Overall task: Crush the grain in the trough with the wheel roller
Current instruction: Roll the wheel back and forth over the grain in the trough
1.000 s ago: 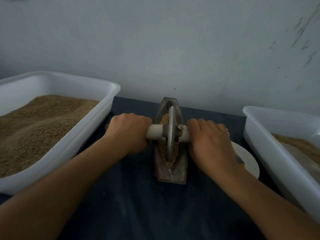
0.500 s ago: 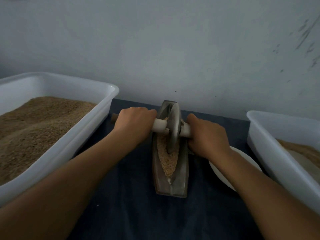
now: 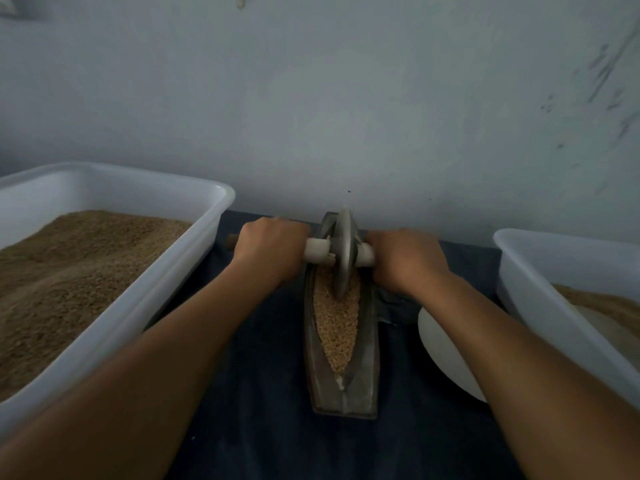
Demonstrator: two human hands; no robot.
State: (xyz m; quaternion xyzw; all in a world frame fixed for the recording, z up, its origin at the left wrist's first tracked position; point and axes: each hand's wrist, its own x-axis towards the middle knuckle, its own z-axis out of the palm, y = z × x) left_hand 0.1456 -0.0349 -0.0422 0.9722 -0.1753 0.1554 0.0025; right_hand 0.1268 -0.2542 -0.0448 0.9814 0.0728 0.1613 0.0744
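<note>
On the dark cloth-covered worktop (image 3: 263,427) we count one metal trough (image 3: 341,393), one wheel roller (image 3: 343,252), two white plastic tubs and one white plate (image 3: 440,344). Our trough is long, narrow and boat-shaped, dull grey, pointed at both ends, lying lengthwise away from us between the tubs. Pale tan grain (image 3: 336,327) fills its groove in a coarse, pebbly strip that tapers toward the near tip. Our wheel roller is a thin grey metal disc standing upright on edge at the far end of the trough, its rim down in the grain, with a pale round axle through its centre. Our left hand (image 3: 272,249) is clenched around the axle on one side, our right hand (image 3: 405,259) clenched around the other. Our left tub (image 3: 166,282) is rectangular, smooth-walled and heaped with fine brown grain; our right tub (image 3: 530,299) holds a lower layer. Round and smooth, the plate lies partly under our right forearm.
</note>
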